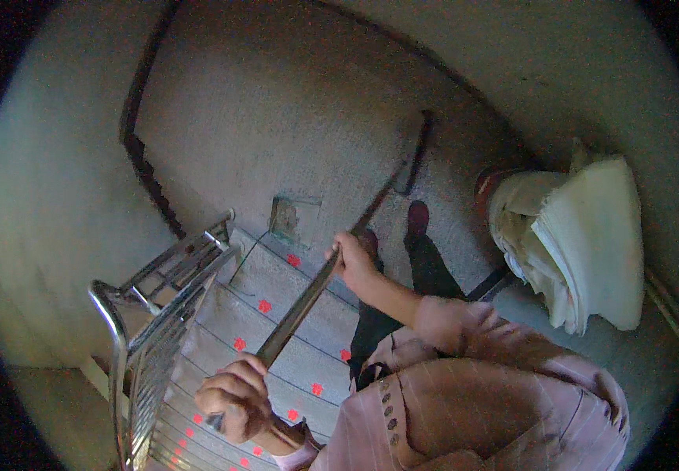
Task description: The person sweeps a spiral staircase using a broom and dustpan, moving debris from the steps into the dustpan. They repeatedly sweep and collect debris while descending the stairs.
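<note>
A long-handled floor tool, a mop or push broom, runs slantwise across the view; its pole (299,306) is thick and dull. My left hand (236,397) is wrapped round the upper end of the pole at the lower left. Farther down the same pole, my right hand (352,262) grips it near the middle. The dark, narrow head (418,152) rests on the grey floor beyond my feet, its details blurred and dim.
Stairs (292,347) with red flower marks lie below, beside a shiny metal railing (117,318). A square recess or plate (296,218) lies in the floor near the top stair. At right, white sheets or sacks (592,241) are piled by the wall.
</note>
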Motion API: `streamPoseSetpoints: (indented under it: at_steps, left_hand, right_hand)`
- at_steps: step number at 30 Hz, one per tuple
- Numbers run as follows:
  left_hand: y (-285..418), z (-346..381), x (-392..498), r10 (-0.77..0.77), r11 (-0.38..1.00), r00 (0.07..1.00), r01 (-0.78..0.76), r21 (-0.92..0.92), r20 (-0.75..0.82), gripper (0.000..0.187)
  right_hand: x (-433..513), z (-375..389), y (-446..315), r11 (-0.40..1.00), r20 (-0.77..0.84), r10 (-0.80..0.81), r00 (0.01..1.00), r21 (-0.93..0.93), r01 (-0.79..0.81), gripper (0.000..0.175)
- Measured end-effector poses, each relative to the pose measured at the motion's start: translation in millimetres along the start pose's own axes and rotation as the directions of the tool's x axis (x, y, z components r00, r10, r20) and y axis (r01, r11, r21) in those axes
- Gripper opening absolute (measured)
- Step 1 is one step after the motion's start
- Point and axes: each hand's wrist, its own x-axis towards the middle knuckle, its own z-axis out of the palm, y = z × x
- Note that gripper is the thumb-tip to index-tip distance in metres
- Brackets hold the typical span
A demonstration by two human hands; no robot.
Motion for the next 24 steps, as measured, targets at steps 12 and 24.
streamPoseSetpoints:
  at_steps: [12, 24]
  left_hand:
    - [9, 25, -2, 0.23, 0.903, 0.863, -0.361, 0.232, 0.45, 0.022]
    - [-61, 10, 122, -0.037, 0.964, 0.965, 0.103, -0.246, 0.26, 0.028]
  right_hand:
    - [25, 78, -2, 0.975, 0.402, 0.165, 0.901, -0.207, -0.086, 0.017]
    - [32, 31, -107, 0.977, -0.011, -0.21, 0.978, -0.028, 0.209, 0.01]
